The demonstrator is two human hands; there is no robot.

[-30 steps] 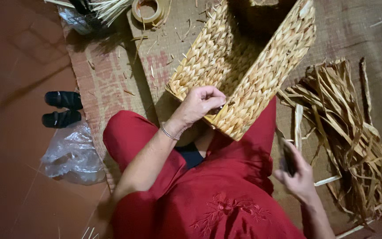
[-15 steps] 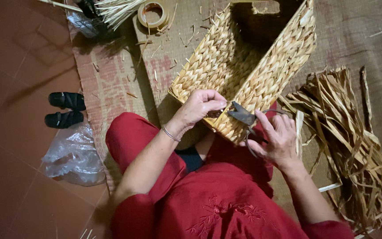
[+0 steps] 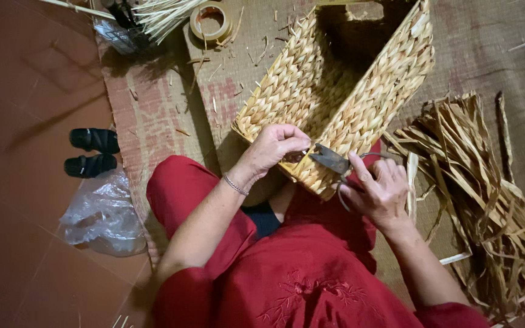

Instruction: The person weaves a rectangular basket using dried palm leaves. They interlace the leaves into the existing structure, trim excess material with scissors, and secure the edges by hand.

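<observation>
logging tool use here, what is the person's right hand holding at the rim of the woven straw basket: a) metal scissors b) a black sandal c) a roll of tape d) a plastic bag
a: the right hand grips dark metal scissors, blades pointing at the near rim of the woven straw basket, where the left hand pinches a strand.

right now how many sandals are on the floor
2. Both black sandals lie side by side on the red floor left of the mat: one nearer the mat's top, the other just below it, above the plastic bag. None seem hidden.
</observation>
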